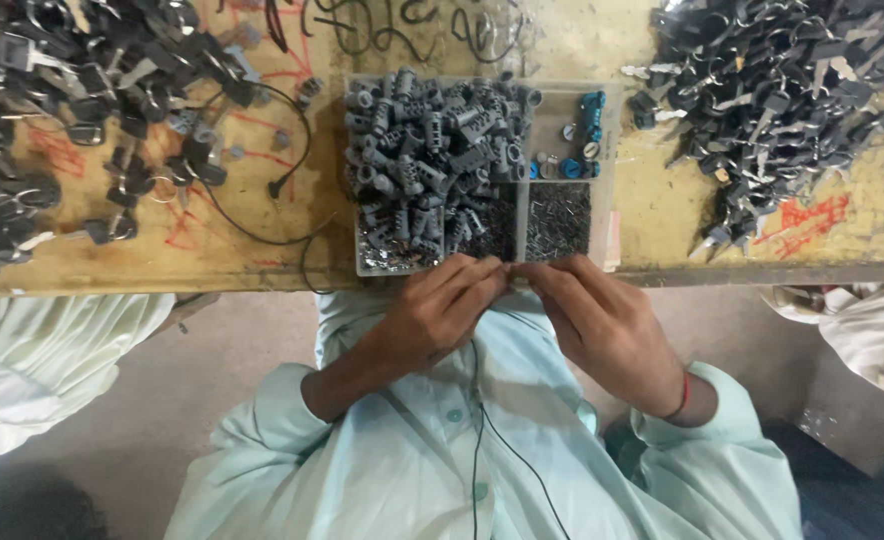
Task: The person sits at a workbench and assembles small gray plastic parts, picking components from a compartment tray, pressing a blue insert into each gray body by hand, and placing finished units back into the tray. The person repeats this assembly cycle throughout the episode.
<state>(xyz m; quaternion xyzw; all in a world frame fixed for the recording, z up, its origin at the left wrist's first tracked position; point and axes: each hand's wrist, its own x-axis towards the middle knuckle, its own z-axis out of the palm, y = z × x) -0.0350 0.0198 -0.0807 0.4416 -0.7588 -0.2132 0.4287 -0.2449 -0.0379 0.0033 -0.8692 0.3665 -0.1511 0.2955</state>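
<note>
Far left on the yellowish bench (262, 255): a heap of dark keys on wire rings (52, 120), a thin black cable (262, 215) looping toward the near edge, red scrawls on the worn surface. At far left and far right near edges: pale sleeves of other people (32, 360), kept apart from the wearer's own arms. Centre, at the near edge of the bench: a clear, shallow compartment tray (610, 170), its large left bay heaped with grey ribbed lock cylinders (432, 140), a far right bay holding a few blue and silvery round bits (587, 135), two near bays filled with very fine dark metal pins or springs (559, 220). Just in front of the tray, over the pale green shirt: left hand (437, 315) with fingers curled and fingertips pressed together, pinching a tiny part (511, 266) at the meeting point of both hands; too small to identify, hidden mostly by fingers. Right hand (602, 320), red thread at the wrist, fingers likewise drawn together, pinching at the same spot from the other side. Judged from its size: nearly weightless, stiff metal, easily dropped or flicked away, best taken between thumb and forefinger tips only, with light pressure. Far right: a second heap of dark keys (762, 90), more red marks beside it. No packages or readable labels worth noting; only hand-drawn scribbles in black and red on the bench.
</note>
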